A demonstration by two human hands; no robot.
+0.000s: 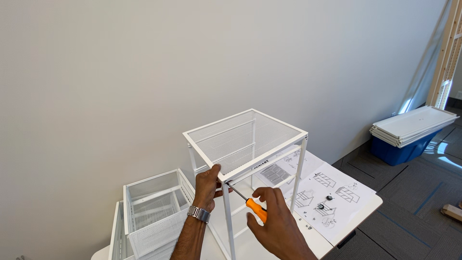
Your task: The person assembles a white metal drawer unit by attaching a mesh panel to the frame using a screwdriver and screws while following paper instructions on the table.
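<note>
Hands — left hand (208, 185) steadying white mesh frame (245, 139), right hand (274, 219) gripping orange-handled screwdriver (246, 198).

An office-like room: grey carpet tiles (409, 192), bare white wall (144, 72), white worktable (365, 204).

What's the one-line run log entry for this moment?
left hand: grips frame corner | right hand: holds screwdriver, tip at corner | instructions, baskets on table

White mesh frame (245, 139); orange-handled screwdriver (250, 201); silver wristwatch (198, 213); blue bin (403, 150); white baskets (154, 212).
</note>
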